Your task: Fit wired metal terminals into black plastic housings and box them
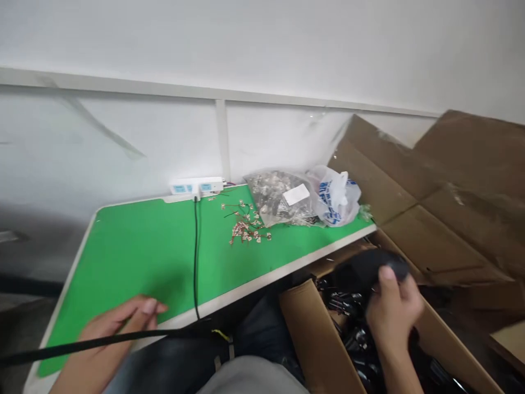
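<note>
My right hand (394, 306) grips a dark, blurred object (365, 268) above an open cardboard box (324, 339) at the lower right. Black parts (356, 339) with shiny bits lie inside that box. Over the near left part of the green table (139, 246), my left hand (118, 328) has its thumb and fingertips pressed together; whatever is between them, if anything, is too small to name. A thick black cable (82, 345) passes across the left wrist. Small pieces with short wires (244, 230) are scattered on the middle of the table.
A white power strip (209, 185) with a plugged-in black cord (196, 246) sits along the wall. Clear bags of parts (279, 197) and a white-blue plastic bag (336, 197) occupy the table's right end. Large cardboard flaps (410, 208) rise at the right.
</note>
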### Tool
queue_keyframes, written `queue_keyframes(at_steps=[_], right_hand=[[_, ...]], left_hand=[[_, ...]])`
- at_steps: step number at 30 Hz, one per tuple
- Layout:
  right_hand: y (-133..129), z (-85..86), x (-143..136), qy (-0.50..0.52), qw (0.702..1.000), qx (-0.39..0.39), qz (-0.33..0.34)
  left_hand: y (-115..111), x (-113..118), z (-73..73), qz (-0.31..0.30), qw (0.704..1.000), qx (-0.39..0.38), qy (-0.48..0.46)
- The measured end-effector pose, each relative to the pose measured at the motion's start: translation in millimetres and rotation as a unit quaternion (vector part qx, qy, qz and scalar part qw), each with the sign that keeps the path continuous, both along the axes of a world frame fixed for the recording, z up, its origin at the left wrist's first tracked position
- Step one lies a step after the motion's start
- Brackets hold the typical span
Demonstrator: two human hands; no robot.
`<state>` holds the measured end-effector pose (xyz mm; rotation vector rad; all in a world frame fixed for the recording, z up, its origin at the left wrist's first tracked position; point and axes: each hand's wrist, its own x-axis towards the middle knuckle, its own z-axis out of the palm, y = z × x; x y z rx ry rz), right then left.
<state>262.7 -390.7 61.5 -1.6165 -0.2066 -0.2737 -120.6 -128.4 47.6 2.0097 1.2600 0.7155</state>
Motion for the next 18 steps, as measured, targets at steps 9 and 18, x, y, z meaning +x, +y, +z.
queue_keyframes(at_steps=[9,18], right_hand=[[193,32.7,-37,0.411,0.755,0.192,0.474],[317,-14.4,-88,0.555,0.584,0.194,0.560]], left_hand=[[51,109,5.2,-0.166,0.956,0.194,-0.147],[114,143,-23.7,-0.229,0.881,0.383,-0.157]])
